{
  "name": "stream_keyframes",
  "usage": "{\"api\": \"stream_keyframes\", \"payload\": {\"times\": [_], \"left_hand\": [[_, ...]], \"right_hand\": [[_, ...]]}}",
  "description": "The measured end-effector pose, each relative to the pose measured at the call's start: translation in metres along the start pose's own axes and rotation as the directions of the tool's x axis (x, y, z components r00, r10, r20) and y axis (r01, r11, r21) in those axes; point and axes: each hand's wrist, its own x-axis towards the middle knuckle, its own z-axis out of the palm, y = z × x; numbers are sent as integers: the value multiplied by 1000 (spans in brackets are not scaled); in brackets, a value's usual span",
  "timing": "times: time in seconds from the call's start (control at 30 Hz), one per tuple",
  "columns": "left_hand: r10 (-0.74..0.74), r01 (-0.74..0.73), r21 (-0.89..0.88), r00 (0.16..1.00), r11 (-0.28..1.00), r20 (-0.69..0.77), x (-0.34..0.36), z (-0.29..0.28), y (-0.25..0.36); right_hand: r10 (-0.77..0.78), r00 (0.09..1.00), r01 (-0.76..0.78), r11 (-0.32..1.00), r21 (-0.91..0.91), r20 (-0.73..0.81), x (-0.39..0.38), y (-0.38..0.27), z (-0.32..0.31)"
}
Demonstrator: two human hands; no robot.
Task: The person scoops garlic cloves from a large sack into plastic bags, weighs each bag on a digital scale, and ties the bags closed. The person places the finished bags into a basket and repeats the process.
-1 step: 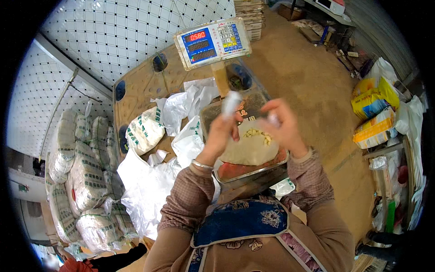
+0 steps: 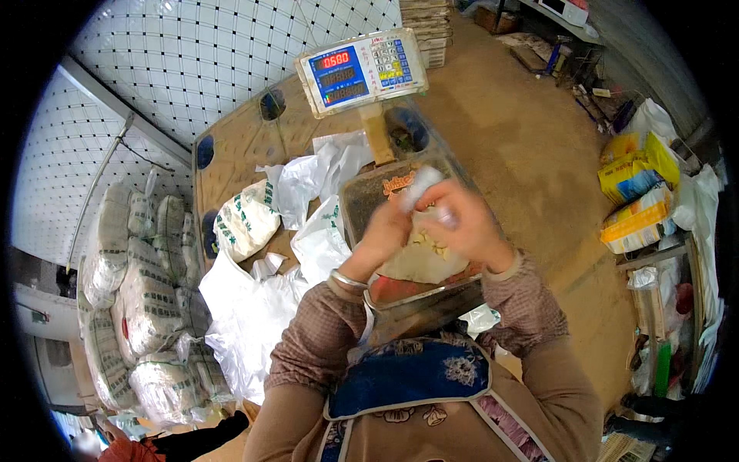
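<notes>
The left hand and right hand were close together mid-frame, both pinching the twisted top of a clear soft plastic bag of pale pieces resting on the metal scale tray. It looked floppy, light and slippery, so best gripped at the neck.

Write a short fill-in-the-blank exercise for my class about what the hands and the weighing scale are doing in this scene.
1. Both hands, the left hand and the right hand, grip the top of a clear plastic ____ of pale pieces.
2. The bag rests on the tray of a ____.
3. The scale's display stands on a post ____ the hands.
4. A metal ____ circles the left wrist.

Missing words: bag; scale; beyond; bangle
</notes>
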Motion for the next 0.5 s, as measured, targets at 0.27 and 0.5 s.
{"api": "stream_keyframes", "payload": {"times": [0.27, 0.5], "left_hand": [[-128, 121, 221, 992, 968, 21, -7, 11, -4], [-557, 545, -303, 829, 782, 53, 7, 3, 28]], "right_hand": [[-102, 935, 164, 973, -160, 338, 21, 10, 5], [88, 953, -13, 968, -252, 289, -1, 50, -19]]}}
